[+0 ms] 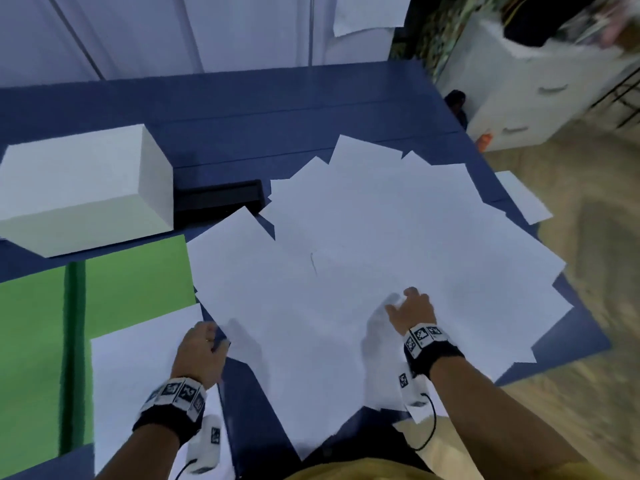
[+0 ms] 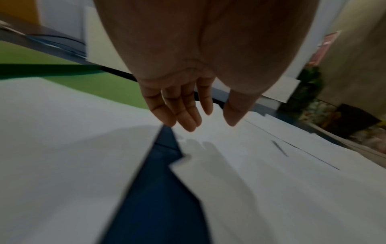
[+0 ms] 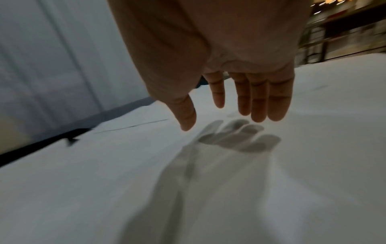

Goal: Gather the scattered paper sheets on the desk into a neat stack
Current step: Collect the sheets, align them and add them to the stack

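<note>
— Both hands hang low over the desk (image 1: 346, 98), nearest us. How is each grip?

— Loose on both sides. Left hand (image 1: 201, 351) has its fingers (image 2: 188, 115) straight and relaxed, holding nothing, above the near left edge of the sheets (image 1: 381, 244). Right hand (image 1: 412, 311) is also spread, fingers (image 3: 259, 102) pointing down just above the paper, with its shadow cast on the sheet below. Whether the tips touch, I cannot tell.

— And the sheets?

— White, scattered, overlapping at many angles across the middle and right of the blue desk. Some corners stick out past the right and near edges. One more sheet (image 1: 138, 375) lies apart at the near left, under the left forearm, with a wedge of bare desk between it and the pile.

— Beyond that?

— Green board (image 1: 131, 271) at the left, partly under that lone sheet. Behind it, a white box (image 1: 79, 188), with a black tray (image 1: 218, 199) just beside it, touching the pile's far left corner.
</note>
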`<state>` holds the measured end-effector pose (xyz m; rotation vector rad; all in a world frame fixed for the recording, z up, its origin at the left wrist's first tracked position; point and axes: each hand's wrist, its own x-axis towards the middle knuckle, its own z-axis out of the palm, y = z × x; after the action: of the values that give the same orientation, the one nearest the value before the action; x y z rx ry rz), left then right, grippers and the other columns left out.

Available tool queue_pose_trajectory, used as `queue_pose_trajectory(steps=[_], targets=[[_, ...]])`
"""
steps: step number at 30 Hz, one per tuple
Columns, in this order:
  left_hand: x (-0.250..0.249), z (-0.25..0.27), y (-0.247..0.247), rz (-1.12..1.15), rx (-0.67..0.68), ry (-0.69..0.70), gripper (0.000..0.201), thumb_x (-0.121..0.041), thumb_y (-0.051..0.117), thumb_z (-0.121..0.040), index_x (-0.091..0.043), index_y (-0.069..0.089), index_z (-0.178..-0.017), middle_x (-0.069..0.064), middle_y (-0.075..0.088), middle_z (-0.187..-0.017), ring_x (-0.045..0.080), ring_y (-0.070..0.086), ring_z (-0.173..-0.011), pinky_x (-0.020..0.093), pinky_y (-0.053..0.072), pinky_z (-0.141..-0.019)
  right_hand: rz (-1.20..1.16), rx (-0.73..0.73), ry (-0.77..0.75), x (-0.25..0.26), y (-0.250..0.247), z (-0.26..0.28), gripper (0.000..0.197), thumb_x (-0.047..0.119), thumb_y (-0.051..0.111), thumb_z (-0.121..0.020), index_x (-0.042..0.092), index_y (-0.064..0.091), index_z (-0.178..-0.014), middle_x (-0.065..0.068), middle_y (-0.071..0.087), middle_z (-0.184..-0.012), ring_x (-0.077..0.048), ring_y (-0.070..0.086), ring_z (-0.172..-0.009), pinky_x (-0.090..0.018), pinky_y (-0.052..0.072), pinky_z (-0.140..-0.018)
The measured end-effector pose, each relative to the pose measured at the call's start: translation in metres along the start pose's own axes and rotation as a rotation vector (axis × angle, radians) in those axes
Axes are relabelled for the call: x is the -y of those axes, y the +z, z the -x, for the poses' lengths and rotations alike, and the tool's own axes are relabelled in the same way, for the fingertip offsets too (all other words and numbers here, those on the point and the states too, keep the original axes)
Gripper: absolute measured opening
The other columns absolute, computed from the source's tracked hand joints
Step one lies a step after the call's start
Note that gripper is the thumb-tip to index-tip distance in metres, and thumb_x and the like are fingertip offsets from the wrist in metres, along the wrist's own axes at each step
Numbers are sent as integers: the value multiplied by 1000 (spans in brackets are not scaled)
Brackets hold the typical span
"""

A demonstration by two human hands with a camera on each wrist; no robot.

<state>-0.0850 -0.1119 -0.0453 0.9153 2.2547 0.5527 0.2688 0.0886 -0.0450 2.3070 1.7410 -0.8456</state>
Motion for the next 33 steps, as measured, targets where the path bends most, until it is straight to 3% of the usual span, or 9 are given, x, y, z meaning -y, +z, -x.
queue_pose_trajectory(steps=[4, 11, 15, 18, 22, 26, 29, 31, 33], targets=[[-65, -4, 43, -58, 158, 123, 37, -21, 66, -89, -12, 52, -123, 5, 54, -116, 20, 58, -99, 28, 44, -84, 93, -54, 123, -60, -22, -34, 77, 50, 71, -79, 18, 35, -139, -14, 39, -134, -35, 43, -124, -48, 44, -99], [-144, -1, 130, -264, 264, 188, 61, -37, 69, -85, -22, 43, -137, -2, 40, -142, 19, 40, -132, 36, 35, -109, 188, -71, -142, -70, -38, -76, 79, 58, 73, -72, 20, 37, -132, -9, 38, -132, -30, 40, -123, -42, 43, -96], [-182, -9, 169, -438, 259, 245, 79, -48, 69, -81, -28, 29, -147, -3, 16, -158, 19, 17, -145, 42, 26, -114, 228, -59, -279, -64, -35, -92, 83, 61, 73, -69, 19, 39, -132, -8, 39, -129, -29, 40, -120, -42, 42, -97], [-206, -22, 189, -469, 277, 250, 89, -49, 71, -79, -26, 22, -151, -2, 14, -159, 20, 15, -146, 43, 26, -114, 227, -24, -321, -59, -34, -98, 86, 55, 75, -72, 17, 35, -138, -8, 38, -132, -29, 39, -122, -43, 40, -101], [-228, -36, 204, -496, 229, 228, 93, -47, 75, -76, -22, 24, -150, 1, 25, -150, 22, 27, -138, 40, 35, -108, 154, 44, -289, -54, -33, -106, 75, 45, 73, -78, 14, 37, -135, -6, 45, -132, -27, 44, -123, -41, 40, -101], [-233, -44, 208, -522, 217, 201, 97, -46, 77, -73, -21, 23, -150, 4, 27, -147, 23, 30, -135, 40, 38, -105, -51, 141, -269, -47, -40, -109, 45, 24, 65, -88, 13, 50, -128, -7, 60, -122, -27, 57, -115, -34, 45, -98], [-235, -44, 206, -473, 181, 205, 103, -45, 80, -71, -22, 20, -151, 4, 24, -150, 25, 28, -137, 44, 35, -108, -289, 173, -398, -39, -54, -104, 20, 6, 63, -88, 15, 67, -106, -6, 67, -112, -20, 64, -97, -24, 49, -78], [-241, -45, 202, -366, 142, 241, 102, -42, 80, -71, -24, 20, -151, 2, 23, -153, 24, 27, -139, 46, 32, -110, -368, 185, -541, -32, -68, -101, 31, -6, 57, -84, 24, 64, -75, 1, 68, -89, -21, 65, -83, -27, 51, -63], [-250, -48, 194, -248, 93, 276, 88, -38, 80, -74, -26, 31, -146, 0, 38, -147, 23, 38, -133, 44, 36, -108, -370, 219, -656, -23, -88, -98, 41, -7, 56, -82, 30, 59, -66, 6, 63, -76, -22, 65, -75, -31, 53, -60]])
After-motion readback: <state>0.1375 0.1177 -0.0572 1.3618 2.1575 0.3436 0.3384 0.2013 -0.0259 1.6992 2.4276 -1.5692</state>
